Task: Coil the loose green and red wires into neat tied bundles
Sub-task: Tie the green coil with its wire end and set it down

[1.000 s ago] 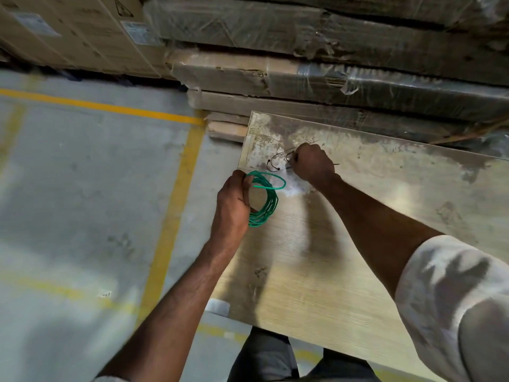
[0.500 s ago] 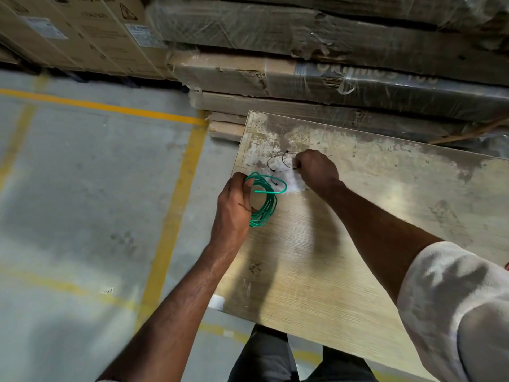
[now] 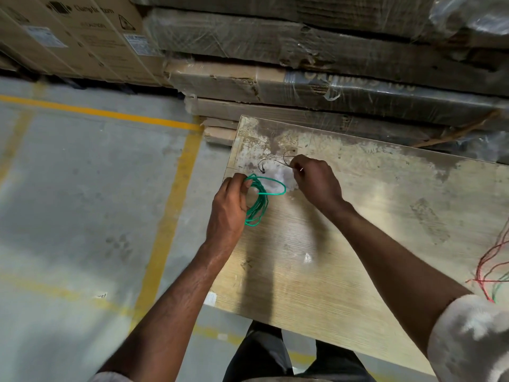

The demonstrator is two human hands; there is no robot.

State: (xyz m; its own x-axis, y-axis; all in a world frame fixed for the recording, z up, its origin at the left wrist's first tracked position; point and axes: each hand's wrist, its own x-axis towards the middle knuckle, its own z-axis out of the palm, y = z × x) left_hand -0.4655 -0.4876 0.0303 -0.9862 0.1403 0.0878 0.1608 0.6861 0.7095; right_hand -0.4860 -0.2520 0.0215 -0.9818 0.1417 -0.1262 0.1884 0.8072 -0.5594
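My left hand grips a coil of green wire at its left side, held just above the far left corner of the wooden board. One loose green loop sticks out to the right of the coil. My right hand is closed on one thin black tie wire whose curled ends lie on the board just left of my fingers. Loose red and green wires show at the board's right edge, partly cut off by the frame.
Stacked wrapped cardboard boxes stand right behind the board. To the left is concrete floor with yellow lines. My legs are under the board's near edge.
My right hand has drawn back a little toward me while keeping hold of the black tie wires. The left hand keeps the green coil in nearly the same place.
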